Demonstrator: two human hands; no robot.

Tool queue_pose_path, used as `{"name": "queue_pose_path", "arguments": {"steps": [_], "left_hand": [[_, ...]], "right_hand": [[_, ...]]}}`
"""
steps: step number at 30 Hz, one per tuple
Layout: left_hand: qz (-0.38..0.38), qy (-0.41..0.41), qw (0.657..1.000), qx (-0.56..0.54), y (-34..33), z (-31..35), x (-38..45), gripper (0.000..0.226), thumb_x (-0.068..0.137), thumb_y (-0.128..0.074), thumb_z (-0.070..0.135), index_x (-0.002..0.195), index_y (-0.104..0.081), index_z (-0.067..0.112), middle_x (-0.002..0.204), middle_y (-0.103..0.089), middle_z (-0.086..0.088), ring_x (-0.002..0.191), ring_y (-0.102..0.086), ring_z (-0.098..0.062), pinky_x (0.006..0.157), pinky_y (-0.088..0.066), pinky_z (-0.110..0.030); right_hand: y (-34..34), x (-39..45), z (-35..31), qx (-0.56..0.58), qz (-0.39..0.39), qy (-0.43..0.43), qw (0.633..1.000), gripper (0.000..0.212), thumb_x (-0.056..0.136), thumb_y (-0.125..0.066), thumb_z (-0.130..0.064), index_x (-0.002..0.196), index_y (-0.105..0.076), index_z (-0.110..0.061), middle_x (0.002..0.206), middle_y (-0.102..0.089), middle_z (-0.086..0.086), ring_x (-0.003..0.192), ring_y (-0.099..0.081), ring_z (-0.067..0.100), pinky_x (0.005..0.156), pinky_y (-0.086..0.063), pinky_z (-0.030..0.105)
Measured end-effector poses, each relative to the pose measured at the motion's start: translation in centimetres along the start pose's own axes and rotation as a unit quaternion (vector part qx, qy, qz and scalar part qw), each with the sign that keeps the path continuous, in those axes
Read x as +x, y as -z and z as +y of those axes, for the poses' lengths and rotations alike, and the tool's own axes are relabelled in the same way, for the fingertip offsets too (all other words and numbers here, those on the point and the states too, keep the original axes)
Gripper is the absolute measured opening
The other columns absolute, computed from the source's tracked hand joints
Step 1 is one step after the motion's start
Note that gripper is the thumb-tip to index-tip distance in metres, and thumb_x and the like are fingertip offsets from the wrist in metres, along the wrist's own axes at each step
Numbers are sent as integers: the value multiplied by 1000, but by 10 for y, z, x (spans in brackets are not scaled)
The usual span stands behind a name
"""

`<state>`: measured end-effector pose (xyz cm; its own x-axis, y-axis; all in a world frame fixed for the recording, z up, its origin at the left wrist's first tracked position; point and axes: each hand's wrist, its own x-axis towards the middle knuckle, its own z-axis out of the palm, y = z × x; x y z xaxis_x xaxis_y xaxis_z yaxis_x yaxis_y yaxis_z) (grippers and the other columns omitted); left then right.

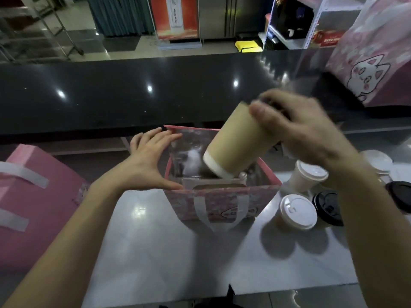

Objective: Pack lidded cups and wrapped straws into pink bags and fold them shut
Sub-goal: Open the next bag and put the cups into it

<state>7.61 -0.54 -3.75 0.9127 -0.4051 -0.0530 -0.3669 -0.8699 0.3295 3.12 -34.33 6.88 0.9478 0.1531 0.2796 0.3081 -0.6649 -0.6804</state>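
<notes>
pink bags: three; open bag [222, 203] mid-counter. right hand [300, 130] grips tilted brown cup [235, 145] over it; left hand [151, 161], fingers straight, braces its side. two white-lidded cups [298, 212] right.

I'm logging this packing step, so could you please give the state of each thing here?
Open pink bag: upright, mouth open.
Brown cup: tilted, entering the bag.
Left hand: open against the bag's side.
Right hand: gripping the cup.
White-lidded cups: upright, lidded.
</notes>
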Motion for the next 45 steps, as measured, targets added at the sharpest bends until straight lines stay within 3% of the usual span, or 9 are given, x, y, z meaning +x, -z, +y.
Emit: {"name": "queue_pose_path", "arguments": {"steps": [3,5,10,21,32,35,38,40,45], "left_hand": [[-32,-17,999,-15,-6,0,-3,142,59,-79,86,171,-3,44,182,8,12,164,25,-10,133,17,-53],[-41,-32,998,-24,-10,-1,-8,145,60,-79,86,171,4,45,179,19,17,160,34,-6,133,17,-52],[-48,-70,996,-36,-15,4,-19,150,58,-78,93,167,16,50,164,40,32,148,49,4,125,23,-37],[-48,-82,994,-50,-9,11,-25,153,62,-89,80,171,11,42,175,26,23,152,42,4,121,13,-26],[-38,-68,993,-87,-7,12,-28,154,60,-92,77,172,7,40,175,19,26,153,35,9,127,-1,-33],[-9,-58,996,-73,-2,13,-29,136,67,-87,78,173,-12,39,178,-2,16,161,17,2,130,-1,-36],[76,-58,995,-2,8,19,-28,95,79,-85,66,161,-47,36,167,-41,6,162,-21,-18,132,-10,-43],[130,-61,989,25,14,27,-26,65,86,-85,52,145,-64,33,146,-61,6,143,-47,-20,122,-31,-45],[139,-101,985,33,24,69,-4,43,92,-82,44,132,-73,32,124,-69,9,114,-63,-17,97,-58,-45]], "right_hand": [[-38,1,-2,-75,-128,-47,988,78,82,-46,-93,133,-62,-37,111,-70,-14,89,-69,4,76,-59,31],[-60,7,5,-108,-193,-57,973,74,85,-60,-83,141,-54,-35,118,-67,-13,98,-67,8,75,-56,28],[-114,25,27,-229,-336,-10,913,79,78,-86,-64,140,-48,-32,126,-65,-6,111,-65,20,88,-61,35],[-181,45,50,-342,-456,65,819,96,65,-94,-47,146,-44,-36,113,-59,-1,93,-63,25,78,-62,47],[-196,63,30,-305,-464,88,827,93,77,-93,-42,155,-42,-43,143,-62,-4,117,-65,24,98,-57,40],[-188,60,23,-310,-460,65,830,94,78,-92,-48,157,-43,-38,138,-64,-3,114,-66,24,98,-60,44],[-165,54,16,-286,-406,38,867,87,86,-84,-52,161,-42,-32,139,-64,-1,114,-68,24,95,-61,45],[-139,48,13,-254,-368,26,894,68,95,-76,-51,156,-50,-32,138,-68,-2,118,-67,21,99,-59,44],[-60,8,30,-68,-123,-37,989,21,104,-64,-19,115,-76,-33,106,-79,-14,97,-74,9,92,-62,35]]}}
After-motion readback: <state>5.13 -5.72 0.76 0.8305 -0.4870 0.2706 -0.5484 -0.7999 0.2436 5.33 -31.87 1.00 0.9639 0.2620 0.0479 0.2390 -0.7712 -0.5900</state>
